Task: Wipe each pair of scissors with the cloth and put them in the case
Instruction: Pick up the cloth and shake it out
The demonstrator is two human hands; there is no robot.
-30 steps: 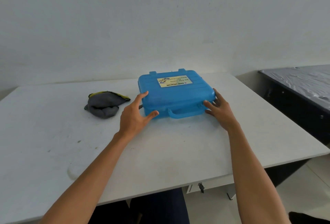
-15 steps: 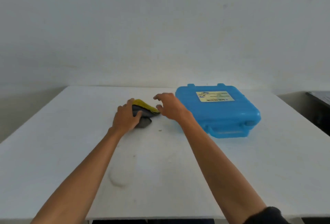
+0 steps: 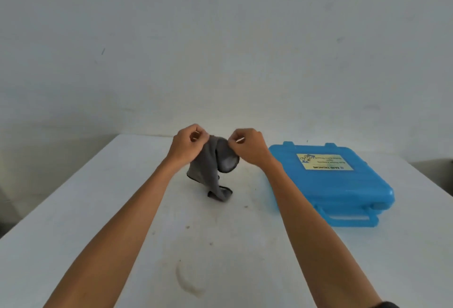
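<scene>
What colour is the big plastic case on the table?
Bright blue case, with a yellowish label; head view.

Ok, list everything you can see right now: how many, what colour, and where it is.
cloth: one, grey, held up above the table, lower end hanging down toward the tabletop
case: one, blue, lid closed, on the table to the right of the cloth, handle toward the person
label: one, yellowish, on the case lid
table: one, white, with a few smudges, against the wall
wall: one, pale grey, behind the table
scissors: none in view
left hand: one, pinches the cloth's upper edge on the left
right hand: one, pinches the cloth's upper edge on the right
</scene>
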